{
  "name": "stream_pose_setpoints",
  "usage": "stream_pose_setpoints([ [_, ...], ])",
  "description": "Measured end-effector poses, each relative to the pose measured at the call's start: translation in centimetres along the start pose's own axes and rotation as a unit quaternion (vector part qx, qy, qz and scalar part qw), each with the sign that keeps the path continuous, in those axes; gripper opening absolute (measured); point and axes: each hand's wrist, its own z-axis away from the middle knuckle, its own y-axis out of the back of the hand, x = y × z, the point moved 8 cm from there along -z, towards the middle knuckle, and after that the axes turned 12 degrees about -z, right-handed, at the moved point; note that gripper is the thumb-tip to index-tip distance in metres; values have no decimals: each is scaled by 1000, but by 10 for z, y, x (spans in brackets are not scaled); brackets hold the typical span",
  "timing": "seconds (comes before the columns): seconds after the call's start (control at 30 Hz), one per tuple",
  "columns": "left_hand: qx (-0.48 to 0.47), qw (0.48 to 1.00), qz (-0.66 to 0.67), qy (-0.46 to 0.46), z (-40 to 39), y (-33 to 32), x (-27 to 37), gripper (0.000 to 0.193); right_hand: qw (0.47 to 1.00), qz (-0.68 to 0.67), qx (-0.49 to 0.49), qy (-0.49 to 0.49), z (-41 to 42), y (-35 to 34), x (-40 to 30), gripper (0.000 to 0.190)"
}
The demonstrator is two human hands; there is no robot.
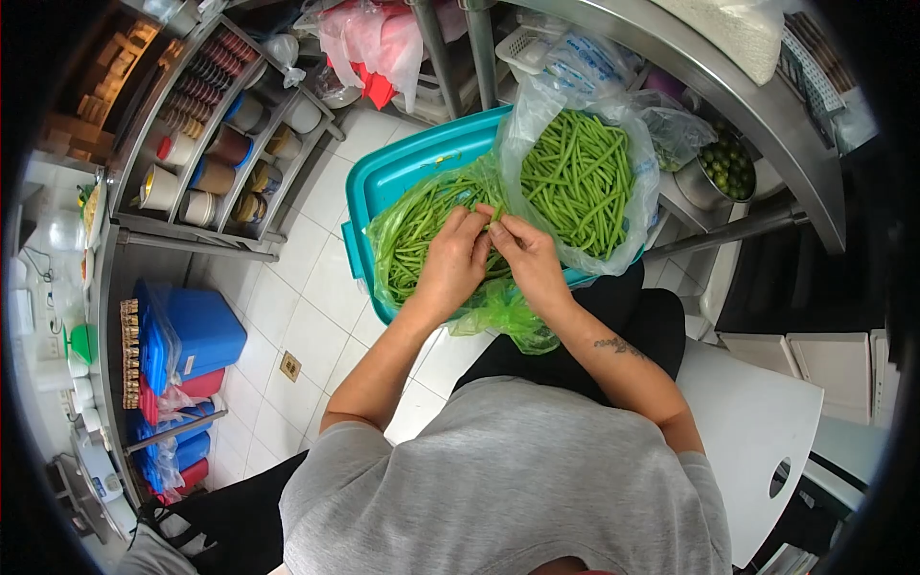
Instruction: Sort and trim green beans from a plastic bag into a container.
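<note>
My left hand [458, 253] and my right hand [527, 253] meet at the fingertips, both pinching a green bean [497, 213]. Beneath them, a green plastic bag [384, 266] full of green beans [411, 248] lies in a teal plastic tub or lid [364, 188]. To the right of my hands, a clear plastic bag [642, 215] stands with its mouth spread, holding many green beans [575, 180]. The knotted or bunched end of the green bag hangs over the near edge of the teal plastic, below my wrists.
A steel table [719, 79] curves across the upper right, with a metal pot [693, 183] of small green fruits beneath it. Shelves of tubs and jars [213, 176] stand at left, above blue lidded bins [201, 330]. A white chair [747, 402] is at right.
</note>
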Motion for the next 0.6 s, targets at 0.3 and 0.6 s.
stream_pose_setpoints([
  [0.3, -35, 999, 12, -14, 5, -4, 7, 19, 998, -62, -6, -21, -4, 5, -14, 20],
  [0.6, -121, 977, -132, -117, -10, 17, 20, 29, 940, 307, -138, 50, -3, -6, -38, 14],
])
